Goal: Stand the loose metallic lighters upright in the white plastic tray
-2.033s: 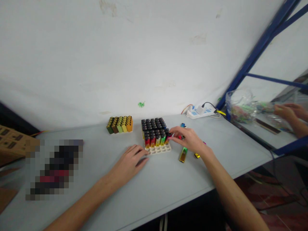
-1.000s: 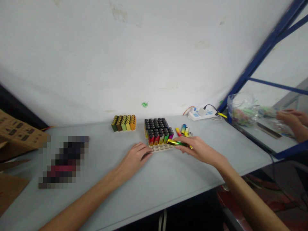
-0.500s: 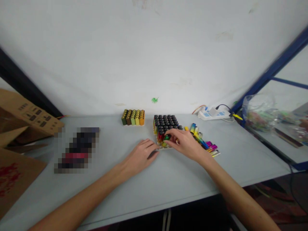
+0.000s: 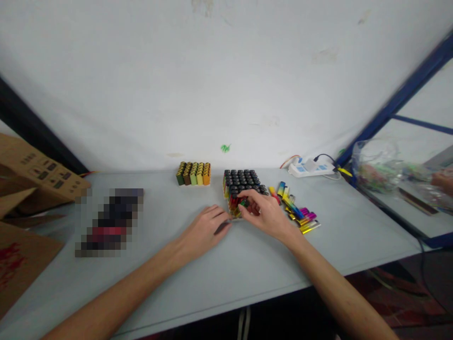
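Observation:
My right hand [image 4: 264, 213] pinches a green lighter [image 4: 244, 203] between thumb and fingers, at the near end of a tray [image 4: 236, 218]. Rows of lighters with black tops [image 4: 242, 180] stand upright in this tray, and red and yellow bodies show along its near side. My left hand [image 4: 205, 229] rests palm down on the table, thumb and fingertips closed at the tray's near left corner. To the right of the tray lies a loose pile of shiny lighters [image 4: 299, 210] in yellow, blue and magenta. My right fingers hide part of the tray.
A block of gold-topped lighters [image 4: 194, 174] stands near the wall. A power strip [image 4: 311, 167] sits at the back right. Cardboard boxes [image 4: 38, 165] and a pixelated dark object [image 4: 113, 219] are on the left. Beyond the blue frame, a person's hand [image 4: 444, 182] appears near plastic bags [image 4: 377, 165].
My right hand has lowered the green lighter slightly towards the near row of the tray. My left hand stays at the corner. Another person's hand has come into view at the far right.

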### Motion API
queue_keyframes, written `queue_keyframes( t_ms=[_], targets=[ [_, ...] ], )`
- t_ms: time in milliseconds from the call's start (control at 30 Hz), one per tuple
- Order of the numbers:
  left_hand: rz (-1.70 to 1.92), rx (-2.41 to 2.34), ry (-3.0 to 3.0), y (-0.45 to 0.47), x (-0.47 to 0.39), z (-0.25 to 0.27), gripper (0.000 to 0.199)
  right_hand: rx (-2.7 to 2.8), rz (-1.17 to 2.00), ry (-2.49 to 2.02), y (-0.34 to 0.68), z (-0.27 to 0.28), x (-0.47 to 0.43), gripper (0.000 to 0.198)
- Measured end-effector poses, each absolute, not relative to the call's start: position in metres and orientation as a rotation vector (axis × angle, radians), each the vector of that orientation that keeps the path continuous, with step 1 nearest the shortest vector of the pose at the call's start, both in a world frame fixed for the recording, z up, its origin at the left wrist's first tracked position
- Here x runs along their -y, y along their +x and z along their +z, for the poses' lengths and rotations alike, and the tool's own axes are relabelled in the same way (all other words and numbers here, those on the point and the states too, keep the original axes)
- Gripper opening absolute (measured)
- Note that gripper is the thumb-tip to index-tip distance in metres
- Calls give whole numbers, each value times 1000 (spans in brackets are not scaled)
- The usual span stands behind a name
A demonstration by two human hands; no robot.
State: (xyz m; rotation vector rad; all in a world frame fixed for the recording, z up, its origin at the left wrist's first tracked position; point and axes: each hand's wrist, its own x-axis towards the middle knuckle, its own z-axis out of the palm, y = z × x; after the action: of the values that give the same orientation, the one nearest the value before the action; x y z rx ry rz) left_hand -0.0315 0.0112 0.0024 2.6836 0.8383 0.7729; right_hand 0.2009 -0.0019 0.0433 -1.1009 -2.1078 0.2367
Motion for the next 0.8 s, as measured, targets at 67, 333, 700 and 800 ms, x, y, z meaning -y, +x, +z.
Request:
queue_keyframes(
  t_ms=[67, 333, 700, 800],
  targets=[
    [784, -837, 2679, -31, -12, 2, 10, 2108, 230, -1102, 200, 39, 0, 13],
    [780, -829, 2671, -32, -12, -1, 16, 2024, 178, -1292, 193, 18, -7, 33],
    [789, -811, 2651, -29, -9, 3, 25, 2166, 23, -1377, 178, 27, -11, 35],
    [783, -809, 2669, -30, -9, 4, 23, 2130, -25, -1377, 178, 27, -7, 43]
  ],
)
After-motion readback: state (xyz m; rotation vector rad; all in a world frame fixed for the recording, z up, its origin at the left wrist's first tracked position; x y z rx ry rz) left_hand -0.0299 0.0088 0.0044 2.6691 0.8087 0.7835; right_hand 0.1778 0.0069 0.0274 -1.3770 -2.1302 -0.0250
